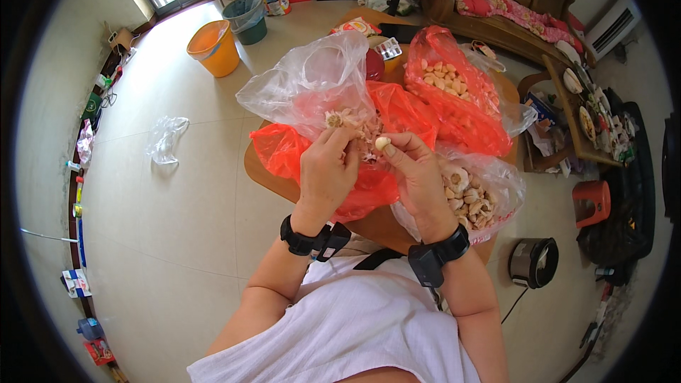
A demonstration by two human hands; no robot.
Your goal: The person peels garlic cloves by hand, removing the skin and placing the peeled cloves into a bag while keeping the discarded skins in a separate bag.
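Between the thumb and forefinger of my right hand (417, 175) is a pale garlic clove (382, 143). My left hand (329, 173) is close beside it with curled fingers; whether it pinches anything is hidden. Beneath both hands, a red plastic bag (367, 191) lies spread with papery garlic skins (367, 130) on it. A clear plastic bag (319, 64) rises behind the skins. Right of my right hand, unpeeled garlic (468, 194) fills another clear bag (508, 186). Peeled cloves (447, 78) sit in an open red bag (433, 37) at the far right.
All these bags lie on a wooden table (255, 162). Beyond it stand an orange bucket (215, 56) and a green bin (250, 29). A thin plastic bag (166, 139) is on the floor at left. At right are a rice cooker (526, 261) and a red stool (591, 202).
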